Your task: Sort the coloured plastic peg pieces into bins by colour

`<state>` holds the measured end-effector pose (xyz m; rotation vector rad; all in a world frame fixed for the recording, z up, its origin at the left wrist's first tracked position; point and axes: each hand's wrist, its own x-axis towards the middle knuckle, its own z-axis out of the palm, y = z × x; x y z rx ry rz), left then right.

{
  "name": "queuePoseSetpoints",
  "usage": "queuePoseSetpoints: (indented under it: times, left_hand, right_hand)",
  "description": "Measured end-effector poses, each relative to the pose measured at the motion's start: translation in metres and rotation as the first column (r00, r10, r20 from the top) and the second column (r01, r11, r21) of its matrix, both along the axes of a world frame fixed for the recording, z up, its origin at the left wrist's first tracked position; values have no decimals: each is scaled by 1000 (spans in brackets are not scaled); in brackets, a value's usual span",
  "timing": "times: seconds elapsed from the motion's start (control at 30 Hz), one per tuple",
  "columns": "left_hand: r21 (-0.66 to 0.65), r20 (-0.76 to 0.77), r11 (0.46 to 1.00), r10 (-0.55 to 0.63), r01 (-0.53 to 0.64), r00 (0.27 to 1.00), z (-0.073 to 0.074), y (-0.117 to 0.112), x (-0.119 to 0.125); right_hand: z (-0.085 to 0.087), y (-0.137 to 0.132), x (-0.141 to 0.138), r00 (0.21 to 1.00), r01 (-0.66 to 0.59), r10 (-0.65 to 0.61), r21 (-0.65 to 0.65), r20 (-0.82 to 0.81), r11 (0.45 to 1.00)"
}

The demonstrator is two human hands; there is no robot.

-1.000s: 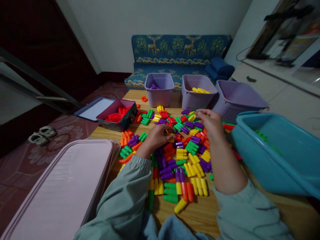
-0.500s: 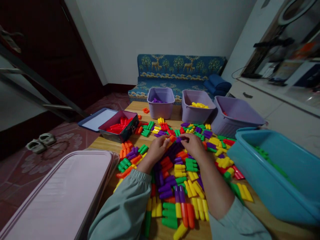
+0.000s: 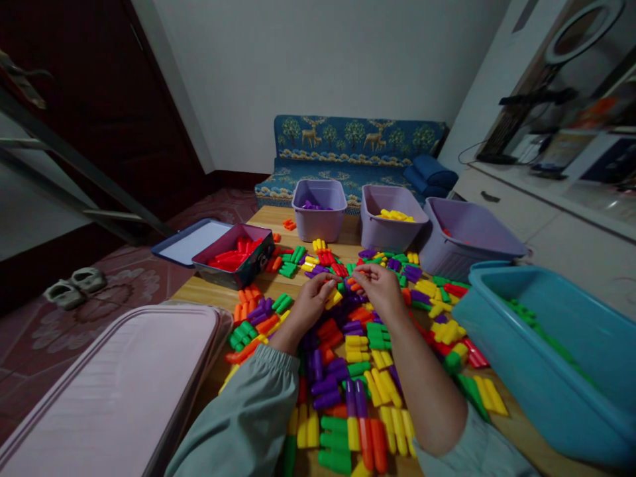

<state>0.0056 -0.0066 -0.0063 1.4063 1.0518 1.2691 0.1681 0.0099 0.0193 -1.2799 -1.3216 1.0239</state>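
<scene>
Plastic building pieces [image 3: 380,336] in red, orange, yellow, green and purple lie scattered over the wooden table [image 3: 271,216] in front of you, and both your hands are close together above the middle of the spread. Your right hand [image 3: 380,291] pinches a small orange piece [image 3: 354,284] between thumb and fingertips. Your left hand [image 3: 311,305] is just beside it, curled, thumb near the fingers; a yellow piece [image 3: 334,299] shows by its thumb, but whether you have hold of it, I cannot tell. Nearest you, many pieces lie flat, some joined end to end. To the left sits an open tin box [image 3: 228,277] of red pieces, and nearer you a pale pink lid [image 3: 124,384]. Along the far side stand three lilac bins [image 3: 320,227], holding purple, yellow and some red pieces. At the right is a turquoise tub [image 3: 517,344] with green pieces. Beyond is a blue patterned sofa [image 3: 342,165].
</scene>
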Motion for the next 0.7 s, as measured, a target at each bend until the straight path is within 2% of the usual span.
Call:
queuePoseSetpoints:
  times: [0.07, 0.1, 0.17, 0.23, 0.3, 0.37, 0.43, 0.5, 0.6, 0.7]
  left_hand:
    - [-24, 15, 1000, 19, -18, 1000, 1, 0, -1]
    - [-54, 32, 998, 18, -16, 999, 1, 0, -1]
    - [-109, 75, 994, 37, -29, 996, 1, 0, -2]
    - [-129, 111, 989, 84, -69, 990, 0, 0, -3]
    - [-137, 154, 984, 137, -116, 978, -1, 1, -4]
    - [-159, 196, 977, 169, -139, 966, -1, 2, -4]
    - [-181, 225, 972, 187, -148, 956, 0, 3, -4]
    - [-196, 235, 970, 192, -146, 953, 1, 2, -5]
    - [-204, 241, 968, 196, -148, 950, 3, 0, -6]
    - [-219, 264, 965, 201, -144, 943, 6, -3, -8]
  right_hand:
    - [6, 2, 13, 981, 29, -34, 28, 192, 999]
    - [12, 0, 18, 941, 26, -44, 59, 337, 998]
    - [29, -8, 23, 779, -5, -81, 135, 622, 991]
    - [49, -23, 21, 609, -46, -85, 142, 789, 989]
    - [68, -41, 13, 487, -127, 93, -35, 869, 991]
    - [80, -58, 3, 341, -194, 284, -229, 896, 954]
    - [85, -71, -8, 197, -222, 382, -338, 903, 914]
    - [83, -78, -17, 89, -222, 416, -389, 905, 894]
    - [77, -80, -24, 25, -203, 439, -426, 898, 882]
    - [66, -75, -21, 61, -211, 435, -414, 898, 885]
